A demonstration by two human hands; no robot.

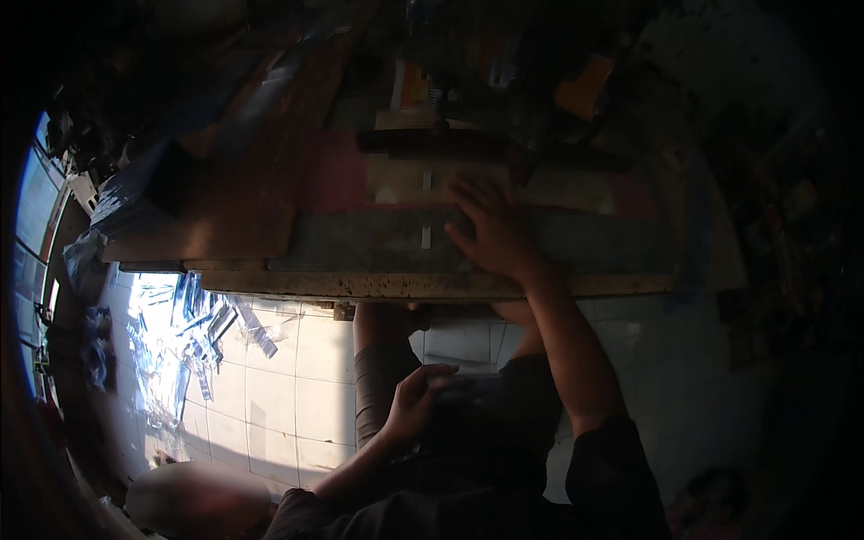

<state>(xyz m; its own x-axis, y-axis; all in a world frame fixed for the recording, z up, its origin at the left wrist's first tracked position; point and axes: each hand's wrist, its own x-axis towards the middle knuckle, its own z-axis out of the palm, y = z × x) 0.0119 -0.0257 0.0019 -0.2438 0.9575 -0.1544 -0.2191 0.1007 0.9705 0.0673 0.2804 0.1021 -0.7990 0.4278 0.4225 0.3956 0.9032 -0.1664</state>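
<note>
My right hand (493, 232) reaches over the worktable and lies palm down, its thumb apart from the stretched fingers. The fingertips rest at the edge of a beige strip (409, 178) on the table, just in front of a dark horizontal bar (432, 140). A small pale strip (427, 238) lies to the left of this hand. My left hand (421, 396) is down over my lap, below the table edge, with its fingers bent. At its fingers is a dark, blurred thing (472, 387) whose kind I cannot make out.
Reddish-pink patches (337, 171) flank the beige strip. A brown board (238, 211) covers the table's left side. An orange piece (583, 87) stands at the back. Shiny plastic strips (193, 315) litter the sunlit tiled floor. A blurred person (198, 499) is at lower left.
</note>
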